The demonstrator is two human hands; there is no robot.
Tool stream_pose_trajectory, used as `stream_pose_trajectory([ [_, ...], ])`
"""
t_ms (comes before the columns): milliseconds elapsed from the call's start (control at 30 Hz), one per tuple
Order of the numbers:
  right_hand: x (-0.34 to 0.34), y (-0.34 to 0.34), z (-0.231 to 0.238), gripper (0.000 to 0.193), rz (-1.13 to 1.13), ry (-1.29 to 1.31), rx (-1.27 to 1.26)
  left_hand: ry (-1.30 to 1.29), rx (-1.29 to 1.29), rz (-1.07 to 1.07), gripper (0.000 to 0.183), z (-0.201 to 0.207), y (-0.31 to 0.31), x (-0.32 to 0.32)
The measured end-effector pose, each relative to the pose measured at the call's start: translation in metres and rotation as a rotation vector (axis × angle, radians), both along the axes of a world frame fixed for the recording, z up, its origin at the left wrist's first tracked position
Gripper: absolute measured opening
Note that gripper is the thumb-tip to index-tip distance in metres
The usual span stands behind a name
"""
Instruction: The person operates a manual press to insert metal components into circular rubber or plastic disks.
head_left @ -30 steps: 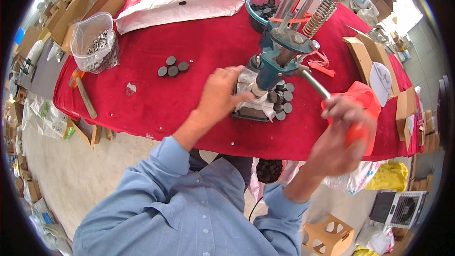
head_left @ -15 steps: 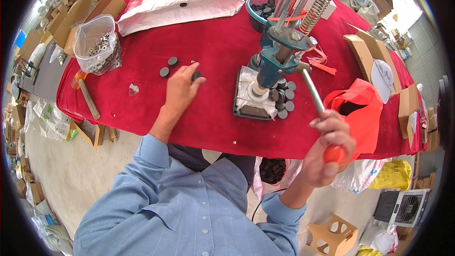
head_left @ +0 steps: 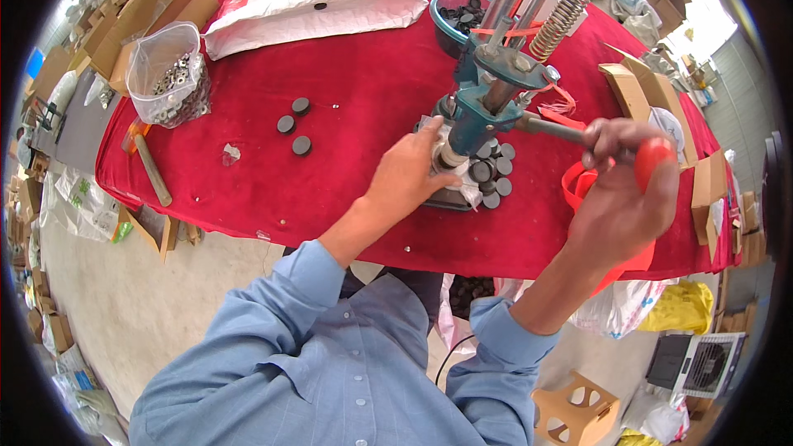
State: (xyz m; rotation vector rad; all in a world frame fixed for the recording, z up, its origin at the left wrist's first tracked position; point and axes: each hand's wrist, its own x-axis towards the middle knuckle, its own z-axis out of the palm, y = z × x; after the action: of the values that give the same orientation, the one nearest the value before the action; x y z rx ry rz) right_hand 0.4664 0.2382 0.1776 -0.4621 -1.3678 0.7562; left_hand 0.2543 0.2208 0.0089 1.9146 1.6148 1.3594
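Observation:
My left hand (head_left: 405,169) is at the base of a teal hand press (head_left: 487,107), its thumb and forefinger apart on either side of the press's pale lower tip (head_left: 450,155). Whether a small piece lies between them is hidden. My right hand (head_left: 624,182) is wrapped round the red ball knob (head_left: 652,157) end of the metal press lever (head_left: 555,127), which points out to the right. Several black round discs (head_left: 502,167) are heaped against the right of the press base. Three more, among them a black disc (head_left: 301,145), lie apart on the red cloth (head_left: 347,83).
A clear plastic tub (head_left: 169,99) of small metal parts and a hammer (head_left: 153,169) sit at the left. Behind are a white sack (head_left: 322,21) and a teal bowl (head_left: 442,29) of black pieces. A red bag (head_left: 636,260) lies under my right forearm.
My left hand has set a disc down beside the other two and moved right to the press tip. My right hand has swung the lever outward to the right.

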Motion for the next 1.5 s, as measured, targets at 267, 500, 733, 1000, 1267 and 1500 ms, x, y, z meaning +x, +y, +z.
stream_pose_trajectory([
  [267, 0.006, -0.085, -0.141, 0.056, -0.022, 0.096, 0.091, 0.642, -0.088, 0.509, 0.029, -0.022, -0.069, -0.137],
  [500, 0.022, -0.070, -0.110, 0.059, -0.093, -0.070, 0.119, 0.315, -0.114, 0.444, 0.033, -0.036, -0.085, -0.141],
  [733, 0.010, -0.017, -0.016, 0.055, 0.038, -0.014, 0.037, 0.071, 0.014, 0.152, 0.036, -0.002, -0.037, -0.045],
  [1000, -0.006, 0.003, 0.019, 0.050, -0.059, 0.010, -0.149, -0.038, -0.020, 0.062, 0.045, -0.007, -0.010, 0.003],
  [1267, -0.011, 0.001, 0.018, 0.048, -0.056, 0.007, -0.163, -0.104, 0.078, 0.050, 0.070, -0.004, 0.008, 0.021],
  [1500, 0.010, -0.045, -0.066, 0.056, 0.043, -0.060, 0.187, 0.127, 0.097, 0.217, 0.045, 0.009, -0.011, -0.062],
])
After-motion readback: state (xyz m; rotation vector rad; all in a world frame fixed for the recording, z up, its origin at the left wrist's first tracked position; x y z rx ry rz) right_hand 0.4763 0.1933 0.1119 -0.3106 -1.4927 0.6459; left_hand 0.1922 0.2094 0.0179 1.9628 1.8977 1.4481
